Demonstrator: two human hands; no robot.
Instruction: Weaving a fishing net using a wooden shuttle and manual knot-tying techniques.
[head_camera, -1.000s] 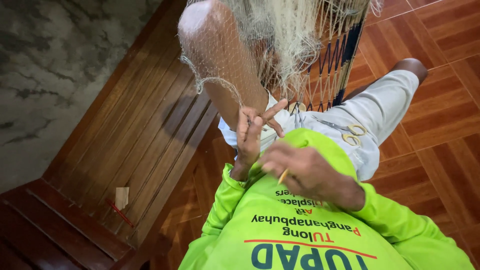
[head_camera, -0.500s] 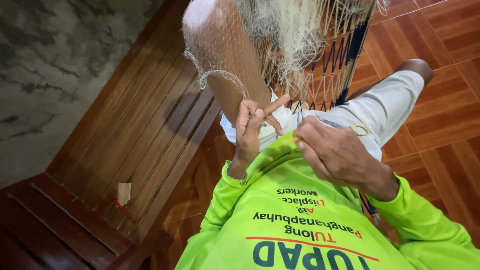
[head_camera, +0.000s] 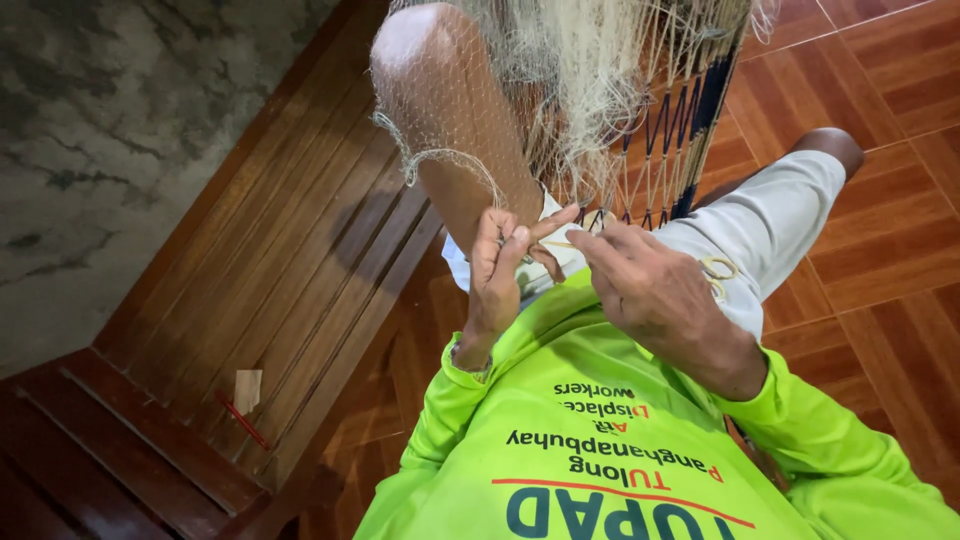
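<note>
Left hand (head_camera: 497, 275) pinches the net (head_camera: 560, 110) edge just beside the right hand (head_camera: 650, 295) (its grip hidden), net hanging above both.

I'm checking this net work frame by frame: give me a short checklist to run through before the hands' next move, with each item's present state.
1. Left hand pinching the net's edge strands: ok, fingers closed on the fishing net.
2. Right hand at the same spot: ok, fingertips meet the left hand's.
3. Thin yellowish tool between the hands: cannot tell how it is held.
4. Net draped over the raised knee: ok.
5. Mesh free of tangles at the working point: cannot tell, too fine.
</note>
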